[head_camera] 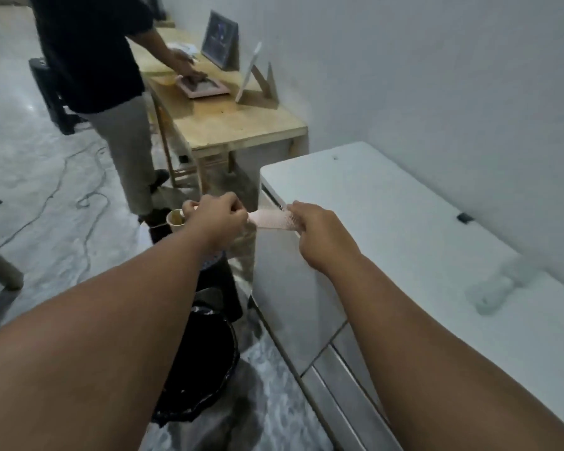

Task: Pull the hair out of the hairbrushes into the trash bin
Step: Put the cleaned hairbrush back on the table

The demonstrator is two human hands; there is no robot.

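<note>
A plain white wall point(437, 76) is seen along the right, dimly and evenly lit. The floor point(39, 164) is finished in mottled grey, and a dark cable point(92, 198) is trailed across it. A plywood table point(241, 128) is set against the wall, just beyond a white worktop point(404, 222).

We've got the pink hairbrush point(272, 219) gripped at both ends, left hand point(216, 219) and right hand point(319, 234), above the black-lined trash bin point(197, 369).
</note>
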